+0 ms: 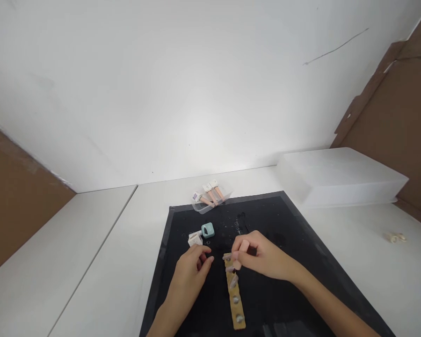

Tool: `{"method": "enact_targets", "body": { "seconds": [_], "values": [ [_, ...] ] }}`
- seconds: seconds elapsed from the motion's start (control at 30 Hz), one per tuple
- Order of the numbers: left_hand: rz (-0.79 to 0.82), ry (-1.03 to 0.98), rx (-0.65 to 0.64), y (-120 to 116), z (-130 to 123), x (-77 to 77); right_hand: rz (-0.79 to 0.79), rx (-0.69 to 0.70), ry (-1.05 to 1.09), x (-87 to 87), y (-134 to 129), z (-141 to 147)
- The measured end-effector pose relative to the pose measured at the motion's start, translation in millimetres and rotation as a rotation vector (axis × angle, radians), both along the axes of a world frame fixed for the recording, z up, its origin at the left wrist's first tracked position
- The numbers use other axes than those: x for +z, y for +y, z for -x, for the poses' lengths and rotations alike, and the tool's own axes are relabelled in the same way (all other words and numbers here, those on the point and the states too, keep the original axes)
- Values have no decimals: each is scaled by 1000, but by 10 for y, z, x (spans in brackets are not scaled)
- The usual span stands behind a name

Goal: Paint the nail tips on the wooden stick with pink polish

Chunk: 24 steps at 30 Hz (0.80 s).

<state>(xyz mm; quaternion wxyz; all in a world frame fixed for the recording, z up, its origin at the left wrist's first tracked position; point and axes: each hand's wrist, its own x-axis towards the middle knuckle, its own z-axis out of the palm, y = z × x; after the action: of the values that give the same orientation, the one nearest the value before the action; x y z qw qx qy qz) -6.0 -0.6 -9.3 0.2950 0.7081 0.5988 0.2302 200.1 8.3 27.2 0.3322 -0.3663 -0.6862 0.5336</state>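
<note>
Over the far end of the yellow strip [233, 292], the right hand [261, 255] has its fingertips closed around a pink handle [244, 246], a pinch that seems meant to leave the lower end free above the strip's small pieces; whether that end touches one, I cannot tell. To its left, the left hand [185, 279] has thumb and fingers curved but apart, with nothing visible between them, perhaps kept close to steady something. The strip lies lengthwise on the black mat [270, 290] between the hands, probably so each piece is easy to reach, and the dark surface makes the pale pieces stand out. Just beyond the left hand sit a white block [195, 239] and a mint-green case [207, 230], within short reach. Farther off, the clear tray [200, 208] at the mat's far edge gathers more pink-handled items [218, 192], likely to stop them rolling about.
</note>
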Motion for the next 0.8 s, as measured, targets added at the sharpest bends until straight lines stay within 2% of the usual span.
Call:
{"method": "enact_targets", "body": {
  "seconds": [0.17, 0.5, 0.8],
  "values": [
    [-49, -26, 21, 2, 15, -17, -86, 90, -99, -34, -30, 48],
    [-116, -54, 45, -2, 14, 5, -198, 129, -234, -127, -30, 49],
    [-160, -55, 65, 9, 5, 41, -233, 137, -280, -93, -40, 55]
  ]
}}
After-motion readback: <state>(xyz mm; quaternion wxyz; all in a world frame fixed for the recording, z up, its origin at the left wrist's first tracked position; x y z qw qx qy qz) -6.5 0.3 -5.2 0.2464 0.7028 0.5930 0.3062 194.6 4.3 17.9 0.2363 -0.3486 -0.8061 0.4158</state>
